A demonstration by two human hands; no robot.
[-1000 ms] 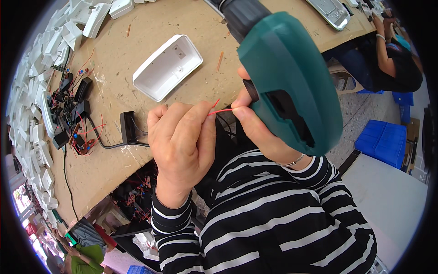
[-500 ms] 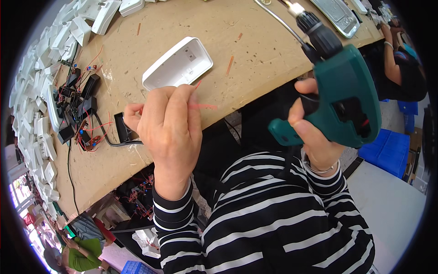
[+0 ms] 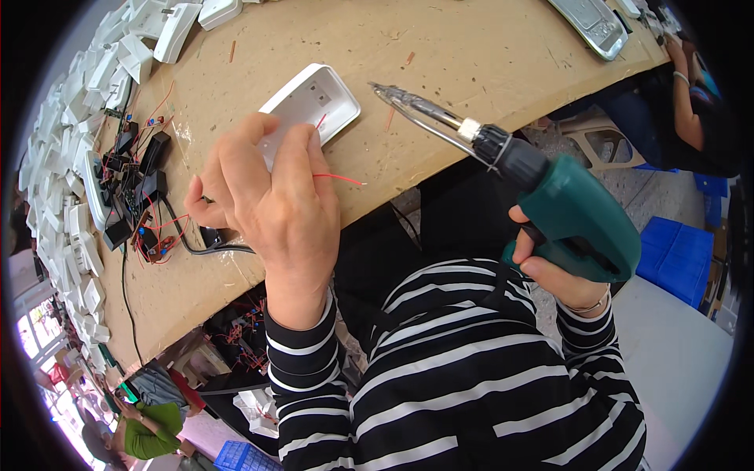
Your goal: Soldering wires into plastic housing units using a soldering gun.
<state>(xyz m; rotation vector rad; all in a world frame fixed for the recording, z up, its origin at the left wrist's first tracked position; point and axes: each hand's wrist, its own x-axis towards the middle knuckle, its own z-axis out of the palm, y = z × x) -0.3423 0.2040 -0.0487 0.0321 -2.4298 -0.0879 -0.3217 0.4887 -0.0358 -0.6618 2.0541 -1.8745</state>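
Brown work bench, scuffed, with dark flecks, running from near left to far right; workshop floor beyond its edge.

Nearest: black-and-white striped sleeves. Right hand, off the bench edge, wraps the handle of a green soldering gun, index finger at the trigger; whether pressed, cannot tell. Gun's metal tip points far left, over the bench, apart from wire and shell.

Left hand, over the near bench: thumb and forefinger pinch red wire, other fingers loosely spread. One end sticks out to the right, pale at its tip; a second red end points away on the far side. One length or two: cannot tell.

Just beyond that hand, white shell, hollow side up, near part covered by the fingers. Contact with hand not clear.

Progress, as judged: pale tip suggests bared wire; no join shows at that right-hand end. Soldering looks undone there; loose circuit parts lie left of the shell, outside it, with black cable beside them.

Farther left, white casings piled deep. Far right, a grey moulded tray; past it, a co-worker in dark clothing, seated or leaning, cannot tell.
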